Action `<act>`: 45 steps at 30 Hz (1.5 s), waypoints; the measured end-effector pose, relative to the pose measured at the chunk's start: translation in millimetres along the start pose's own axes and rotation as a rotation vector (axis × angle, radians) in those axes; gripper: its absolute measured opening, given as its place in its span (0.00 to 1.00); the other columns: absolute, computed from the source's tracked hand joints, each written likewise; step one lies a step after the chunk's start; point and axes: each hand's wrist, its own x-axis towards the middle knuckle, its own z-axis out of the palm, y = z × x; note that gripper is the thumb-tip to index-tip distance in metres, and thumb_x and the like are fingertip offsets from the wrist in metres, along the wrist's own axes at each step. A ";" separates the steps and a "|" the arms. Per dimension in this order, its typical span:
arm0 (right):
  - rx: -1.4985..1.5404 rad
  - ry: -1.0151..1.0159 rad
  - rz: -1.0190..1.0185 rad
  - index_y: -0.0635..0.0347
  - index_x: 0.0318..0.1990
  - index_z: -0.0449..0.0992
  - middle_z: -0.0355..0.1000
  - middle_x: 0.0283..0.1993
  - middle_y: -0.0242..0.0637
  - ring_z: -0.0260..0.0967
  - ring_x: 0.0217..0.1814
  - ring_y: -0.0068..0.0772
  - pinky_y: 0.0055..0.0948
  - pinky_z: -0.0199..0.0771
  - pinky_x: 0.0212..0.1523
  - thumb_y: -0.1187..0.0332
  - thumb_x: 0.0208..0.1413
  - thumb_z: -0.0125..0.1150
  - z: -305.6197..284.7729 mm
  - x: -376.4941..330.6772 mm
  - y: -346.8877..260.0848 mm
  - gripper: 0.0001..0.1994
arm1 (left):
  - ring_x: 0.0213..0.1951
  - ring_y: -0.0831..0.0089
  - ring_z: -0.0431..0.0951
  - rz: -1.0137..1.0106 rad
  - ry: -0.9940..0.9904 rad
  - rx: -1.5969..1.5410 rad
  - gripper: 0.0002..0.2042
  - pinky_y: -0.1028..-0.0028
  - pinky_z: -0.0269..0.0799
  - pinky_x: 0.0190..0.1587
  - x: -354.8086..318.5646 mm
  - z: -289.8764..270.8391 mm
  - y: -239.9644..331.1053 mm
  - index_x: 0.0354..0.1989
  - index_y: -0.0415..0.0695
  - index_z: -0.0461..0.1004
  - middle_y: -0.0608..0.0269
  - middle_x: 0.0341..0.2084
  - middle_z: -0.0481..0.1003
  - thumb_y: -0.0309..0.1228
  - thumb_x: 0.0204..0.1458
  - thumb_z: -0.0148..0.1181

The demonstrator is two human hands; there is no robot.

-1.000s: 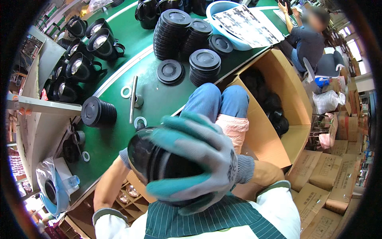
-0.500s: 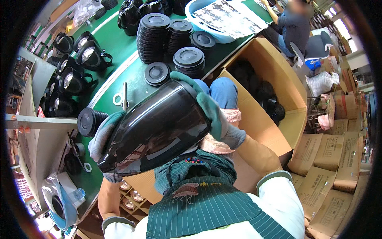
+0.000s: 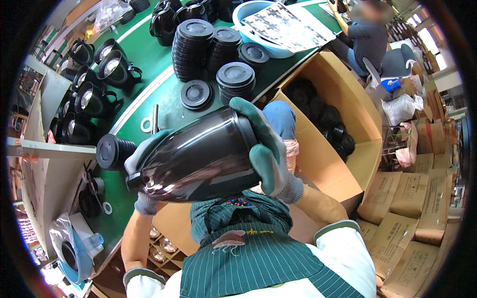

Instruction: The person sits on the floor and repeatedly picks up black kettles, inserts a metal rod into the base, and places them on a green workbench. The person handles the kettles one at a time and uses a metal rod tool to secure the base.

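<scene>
Since half a second ago the black jug body (image 3: 198, 154) has swung from a steep tilt to lie nearly level across the lap, wide base toward the person's right. Right hand (image 3: 266, 149), in a green-palmed glove, is clamped over the base rim, fingers curled down its end. Left hand (image 3: 141, 169), same kind of glove, is closed around the narrow neck end, mostly hidden behind the body. The jug is held in the air above the knees, clear of the green bench (image 3: 149, 94). Judgement: glossy, hard shell, likely slippery to bare skin, rigid, moderately light if empty; a two-point hold at base and neck suits it, and the gloves add friction. Just beyond the left hand a ribbed black cap (image 3: 112, 151) lies on the bench. Farther out: stacks of black lids (image 3: 191, 47), a row of finished jugs with handles (image 3: 92, 97), a blue basin (image 3: 278, 44), and an open cardboard box (image 3: 343, 164) of dark parts on the right.
</scene>
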 end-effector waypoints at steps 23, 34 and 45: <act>-0.046 -0.274 -0.141 0.65 0.80 0.44 0.39 0.83 0.54 0.38 0.85 0.51 0.47 0.40 0.82 0.46 0.65 0.58 -24.3 -2.0 73.1 0.47 | 0.42 0.62 0.88 0.132 -0.029 0.318 0.16 0.68 0.82 0.47 12.1 -3.8 36.2 0.46 0.37 0.85 0.52 0.44 0.85 0.28 0.48 0.68; 0.319 -0.116 0.383 0.66 0.79 0.45 0.47 0.82 0.49 0.46 0.83 0.40 0.35 0.45 0.80 0.58 0.73 0.51 7.0 8.6 23.1 0.36 | 0.42 0.61 0.88 0.512 -0.050 0.788 0.15 0.69 0.81 0.47 29.2 26.0 68.4 0.46 0.37 0.85 0.51 0.44 0.85 0.27 0.48 0.67; 0.637 0.079 0.467 0.64 0.78 0.52 0.55 0.78 0.44 0.56 0.79 0.37 0.30 0.50 0.78 0.54 0.75 0.47 9.1 -34.9 43.8 0.32 | 0.42 0.61 0.88 0.569 -0.144 0.926 0.15 0.70 0.81 0.47 23.7 53.8 82.8 0.45 0.37 0.85 0.51 0.44 0.85 0.26 0.49 0.66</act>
